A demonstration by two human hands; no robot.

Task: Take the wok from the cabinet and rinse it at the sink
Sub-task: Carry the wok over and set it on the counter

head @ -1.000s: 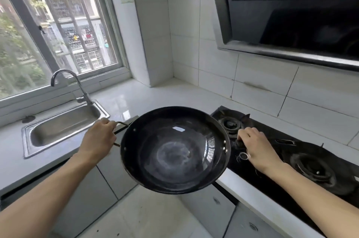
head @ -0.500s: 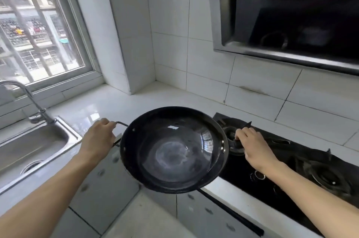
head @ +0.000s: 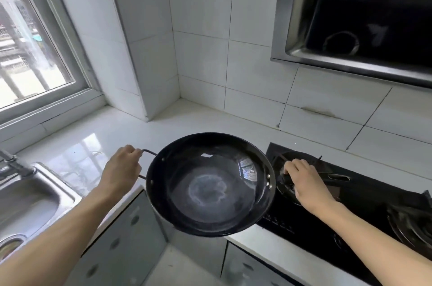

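Both hands hold the black wok (head: 210, 185) level over the counter (head: 112, 131) edge, left hand (head: 121, 169) gripping its wire loop, right hand (head: 304, 183) gripping the dark handle.

Daylight pours in from the window (head: 35, 52) at the upper left and leaves the kitchen bright, the panes nearly washed out. The white countertop (head: 112, 136) carries a pale mirrored glare of the window bars, and small highlights sit inside the wok (head: 210, 184). The range hood (head: 364, 17) stays dark with faint reflections. Shadows are soft. Wide-angle distortion bends the tile lines outward, and the cabinet doors (head: 121, 246) along the bottom edge look smeared.
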